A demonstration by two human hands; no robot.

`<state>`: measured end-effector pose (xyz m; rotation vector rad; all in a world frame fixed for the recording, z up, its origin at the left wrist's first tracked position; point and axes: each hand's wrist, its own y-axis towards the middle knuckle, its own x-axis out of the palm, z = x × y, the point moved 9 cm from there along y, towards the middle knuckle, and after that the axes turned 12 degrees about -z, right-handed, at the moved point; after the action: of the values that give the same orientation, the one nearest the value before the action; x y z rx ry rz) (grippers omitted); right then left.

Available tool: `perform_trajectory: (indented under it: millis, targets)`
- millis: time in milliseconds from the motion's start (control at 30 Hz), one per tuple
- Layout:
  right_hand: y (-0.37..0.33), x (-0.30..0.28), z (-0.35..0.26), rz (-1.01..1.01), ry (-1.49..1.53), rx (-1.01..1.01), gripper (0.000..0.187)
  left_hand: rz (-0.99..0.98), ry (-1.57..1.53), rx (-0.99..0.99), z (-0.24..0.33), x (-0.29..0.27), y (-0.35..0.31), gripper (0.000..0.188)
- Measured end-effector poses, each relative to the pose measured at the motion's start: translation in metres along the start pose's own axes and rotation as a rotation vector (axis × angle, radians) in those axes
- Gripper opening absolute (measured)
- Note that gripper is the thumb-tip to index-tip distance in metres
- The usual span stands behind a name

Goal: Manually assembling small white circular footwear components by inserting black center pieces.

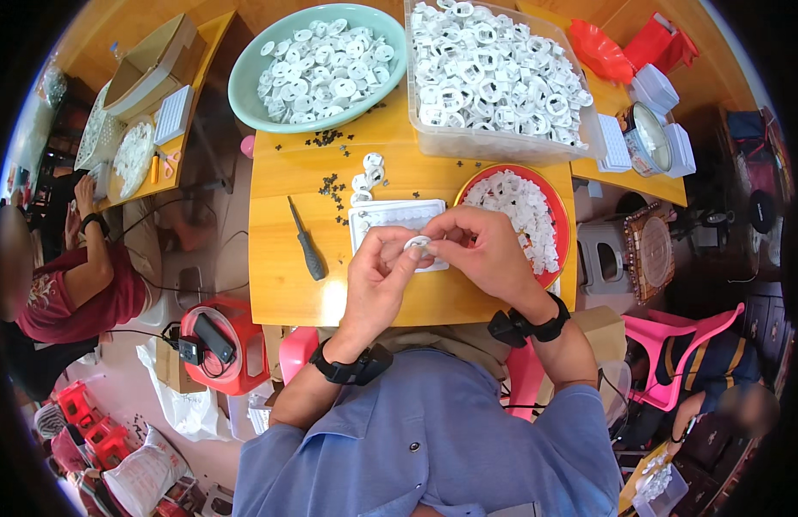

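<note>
My left hand (pixel 377 271) and my right hand (pixel 481 254) meet over the near part of the table. Between the fingertips of both is a small round white plastic part (pixel 417 244). The left fingers pinch it from the left, and the right thumb and forefinger press on its right side; whether the right fingers also hold a smaller piece is hidden. Beneath the hands lies a white tray (pixel 399 212), partly covered by them. A few round white parts (pixel 368 178) sit just beyond it, beside scattered small black pieces (pixel 332 188).
A dark-handled screwdriver (pixel 307 239) lies left of the tray. Behind stand a green basin (pixel 244 99) and a clear bin (pixel 502 142), both heaped with white parts. A red bowl (pixel 564 220) of small white pieces is at right. Other people sit left and lower right.
</note>
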<state>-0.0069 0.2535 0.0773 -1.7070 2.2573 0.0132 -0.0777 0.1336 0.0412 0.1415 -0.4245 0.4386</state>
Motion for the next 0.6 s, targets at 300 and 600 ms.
perform_trajectory:
  millis: [300,600]
  targets:
    - [0.001,0.008,-0.019,0.027,-0.166,-0.072,0.008,0.016,0.084,0.039,0.009,-0.001,0.0,0.01]
    - [0.01,-0.001,0.02,0.013,0.175,-0.006,0.014,-0.02,-0.437,-0.244,-0.01,-0.003,0.002,0.027]
